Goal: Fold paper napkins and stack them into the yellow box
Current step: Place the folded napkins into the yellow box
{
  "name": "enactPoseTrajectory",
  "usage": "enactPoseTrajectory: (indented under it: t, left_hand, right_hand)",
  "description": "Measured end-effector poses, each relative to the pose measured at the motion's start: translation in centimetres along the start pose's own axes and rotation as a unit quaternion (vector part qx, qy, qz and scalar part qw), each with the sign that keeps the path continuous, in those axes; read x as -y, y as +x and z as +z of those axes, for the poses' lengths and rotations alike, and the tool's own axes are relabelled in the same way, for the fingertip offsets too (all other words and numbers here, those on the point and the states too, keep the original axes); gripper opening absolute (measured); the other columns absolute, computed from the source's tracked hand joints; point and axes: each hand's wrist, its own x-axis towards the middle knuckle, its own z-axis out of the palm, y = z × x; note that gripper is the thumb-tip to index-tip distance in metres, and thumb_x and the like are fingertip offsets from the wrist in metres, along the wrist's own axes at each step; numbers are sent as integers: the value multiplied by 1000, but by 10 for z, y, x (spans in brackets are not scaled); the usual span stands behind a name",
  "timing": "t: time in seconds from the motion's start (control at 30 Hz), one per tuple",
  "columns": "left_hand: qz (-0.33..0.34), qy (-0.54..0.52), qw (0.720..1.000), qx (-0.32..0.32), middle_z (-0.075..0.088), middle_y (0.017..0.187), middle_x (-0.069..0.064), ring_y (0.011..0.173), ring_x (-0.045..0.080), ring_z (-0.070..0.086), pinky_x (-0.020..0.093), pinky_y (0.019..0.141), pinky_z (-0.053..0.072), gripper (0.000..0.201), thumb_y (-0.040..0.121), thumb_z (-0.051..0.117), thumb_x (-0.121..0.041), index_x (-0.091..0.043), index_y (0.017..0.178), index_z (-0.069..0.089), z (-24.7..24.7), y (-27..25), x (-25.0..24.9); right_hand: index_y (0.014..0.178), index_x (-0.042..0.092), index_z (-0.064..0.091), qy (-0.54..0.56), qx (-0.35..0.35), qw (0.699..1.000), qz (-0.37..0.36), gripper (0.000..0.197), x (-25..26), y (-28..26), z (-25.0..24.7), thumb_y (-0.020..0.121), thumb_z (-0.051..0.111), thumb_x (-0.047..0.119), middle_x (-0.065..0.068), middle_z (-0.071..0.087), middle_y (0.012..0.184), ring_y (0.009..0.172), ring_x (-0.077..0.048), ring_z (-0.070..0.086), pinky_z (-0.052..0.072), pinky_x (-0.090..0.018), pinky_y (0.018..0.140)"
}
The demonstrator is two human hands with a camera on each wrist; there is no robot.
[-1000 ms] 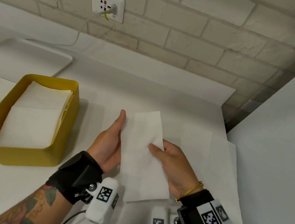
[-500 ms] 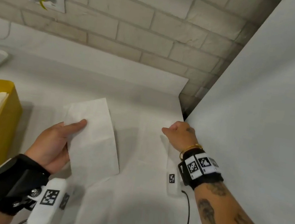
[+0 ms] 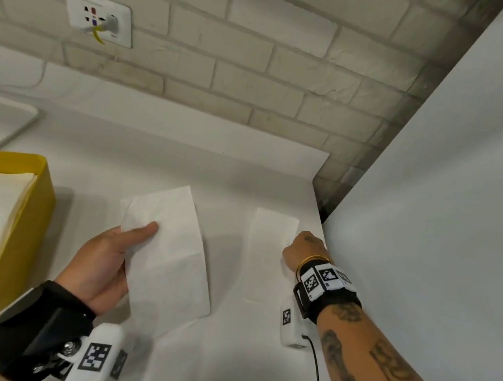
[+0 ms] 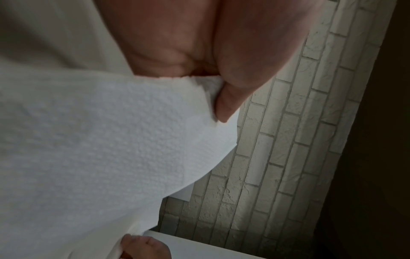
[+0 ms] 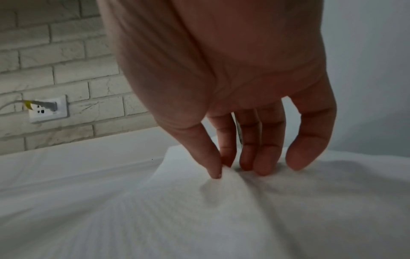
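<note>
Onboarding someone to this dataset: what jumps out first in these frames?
The yellow box at the left edge, already holding white napkins, is the only strong colour. At centre the left hand holds a folded napkin above the table; at the right, by the white panel, the right hand pinches the top napkin of a flat stack.
</note>
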Motion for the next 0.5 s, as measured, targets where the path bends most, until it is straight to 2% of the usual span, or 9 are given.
enactPoseTrajectory:
  t: [0.03,0.1,0.17,0.2,0.23,0.3,0.37,0.4,0.5]
  left_hand:
    - [1,1,1000,0,73,117,19,105,31,72,43,88,57,39,87,62,-19,-2,121,67,-1,0,-1]
    - [2,3,1000,-5,74,115,19,105,31,73,43,91,57,34,89,61,-17,-3,118,68,-1,0,-2]
    - [0,4,1000,-20,74,115,20,108,33,71,47,98,54,28,93,60,-15,-3,116,68,-2,2,-2]
    - [-2,3,1000,-31,73,115,20,109,34,70,49,101,51,26,94,60,-14,-2,116,68,-2,4,-1]
    - [-5,2,999,-42,73,116,21,109,35,70,50,103,50,25,95,60,-13,-2,117,68,-3,6,0]
    - [-16,0,998,-59,72,116,23,109,37,69,52,105,48,29,95,61,-13,1,120,66,-6,10,3]
    - [-32,-7,997,-63,71,118,25,111,40,68,54,106,47,35,93,63,-13,3,124,65,-8,13,6]
    - [-39,-12,997,-63,70,119,26,113,41,67,53,106,48,37,92,63,-13,3,125,64,-8,13,7]
    - [-49,-20,997,-52,70,119,27,107,40,70,49,98,53,36,93,63,-12,4,126,65,-7,13,10]
  right_hand:
    - [138,3,48,27,-4,1000,-4,44,0,1,0,98,53,19,-18,53,141,126,-36,55,49,-41,103]
    - [115,4,62,94,-22,995,-39,26,2,-1,-4,94,59,19,-14,66,118,104,-32,63,51,-33,88]
    - [89,9,63,189,-60,976,-93,7,6,-11,-13,91,65,15,-5,66,92,88,-25,60,49,-28,78]
    - [83,12,62,240,-77,960,-121,8,10,-19,-17,89,68,13,0,64,87,87,-22,60,48,-27,73]
    - [81,15,62,286,-84,944,-144,10,13,-28,-23,87,70,11,3,65,85,86,-20,61,47,-26,70]
    - [89,20,64,367,-60,909,-188,16,21,-47,-33,84,76,11,2,71,87,82,-18,65,49,-27,70]
    - [105,21,64,473,20,847,-241,32,30,-70,-43,81,81,8,-2,76,91,84,-20,71,55,-36,75]
    - [113,20,62,534,66,799,-267,42,34,-80,-47,78,81,6,-4,76,92,85,-21,72,57,-38,76]
    - [126,18,58,679,175,643,-308,54,40,-104,-57,76,71,6,-5,72,91,84,-17,70,60,-32,72]
